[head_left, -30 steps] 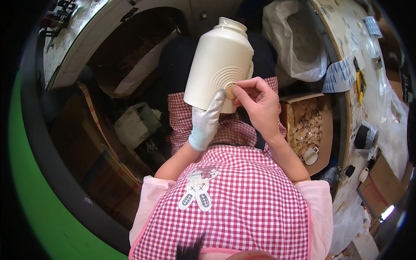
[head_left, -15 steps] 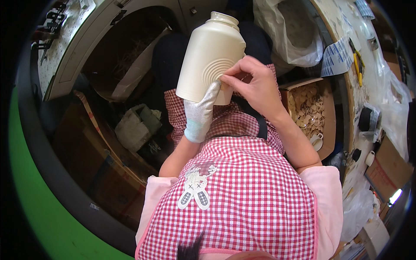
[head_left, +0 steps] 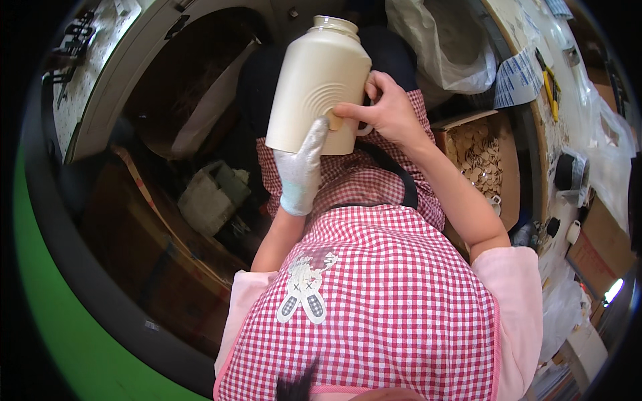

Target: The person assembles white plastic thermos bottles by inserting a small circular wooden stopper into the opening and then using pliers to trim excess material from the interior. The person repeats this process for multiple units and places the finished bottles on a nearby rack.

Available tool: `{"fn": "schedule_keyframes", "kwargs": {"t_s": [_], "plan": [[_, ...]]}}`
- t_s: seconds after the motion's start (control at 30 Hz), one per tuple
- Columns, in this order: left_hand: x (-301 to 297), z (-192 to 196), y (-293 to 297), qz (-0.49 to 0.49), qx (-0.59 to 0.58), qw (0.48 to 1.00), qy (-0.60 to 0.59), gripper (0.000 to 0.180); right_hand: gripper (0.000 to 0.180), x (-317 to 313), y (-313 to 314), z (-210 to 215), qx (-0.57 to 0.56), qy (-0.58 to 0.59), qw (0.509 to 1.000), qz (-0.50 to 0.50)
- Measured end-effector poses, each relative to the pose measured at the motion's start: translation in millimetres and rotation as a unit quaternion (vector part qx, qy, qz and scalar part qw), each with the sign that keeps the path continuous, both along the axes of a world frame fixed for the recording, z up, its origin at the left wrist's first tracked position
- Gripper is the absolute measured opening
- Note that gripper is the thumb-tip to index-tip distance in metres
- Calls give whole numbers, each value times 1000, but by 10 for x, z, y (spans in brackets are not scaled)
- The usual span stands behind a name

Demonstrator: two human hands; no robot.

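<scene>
Cream jug (head_left: 314,73), upper centre of frame; long axis leaning, neck toward top and slightly right, base lower left. Below: gloved left hand (head_left: 299,167), clasping base, thumb along front, fingers hidden. Right: bare right hand (head_left: 390,110), thumb tip at tan disc (head_left: 334,123); pinching or merely pressing, cannot tell. Disc equally near both thumbs.

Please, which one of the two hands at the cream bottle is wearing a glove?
The left hand wears a pale glove and holds the cream bottle. The right hand, touching the same bottle, is bare.
</scene>
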State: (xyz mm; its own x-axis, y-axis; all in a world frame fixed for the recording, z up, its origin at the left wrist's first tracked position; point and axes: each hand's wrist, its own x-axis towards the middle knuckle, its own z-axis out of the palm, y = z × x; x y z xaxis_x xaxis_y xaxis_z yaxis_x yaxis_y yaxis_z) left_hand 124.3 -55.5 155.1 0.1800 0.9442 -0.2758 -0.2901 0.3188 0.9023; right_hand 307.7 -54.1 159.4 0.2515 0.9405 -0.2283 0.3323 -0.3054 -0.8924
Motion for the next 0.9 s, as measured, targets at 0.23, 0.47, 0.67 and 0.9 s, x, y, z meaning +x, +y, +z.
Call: {"fn": "schedule_keyframes", "kwargs": {"t_s": [0.23,0.47,0.67,0.9], "plan": [[-70,-5,32,9,-64,986,-152,40,66,68,80,144,4,21,999,32],[-29,28,38,9,13,1000,-9,39,63,-33,3,19,140,-148,979,24],[162,138,122,45,85,992,86,37,33,531,-73,220,138,-39,989,45],[52,289,193,1,65,998,22,45,26,3516,-476,791,-3,-499,827,-260]]}}
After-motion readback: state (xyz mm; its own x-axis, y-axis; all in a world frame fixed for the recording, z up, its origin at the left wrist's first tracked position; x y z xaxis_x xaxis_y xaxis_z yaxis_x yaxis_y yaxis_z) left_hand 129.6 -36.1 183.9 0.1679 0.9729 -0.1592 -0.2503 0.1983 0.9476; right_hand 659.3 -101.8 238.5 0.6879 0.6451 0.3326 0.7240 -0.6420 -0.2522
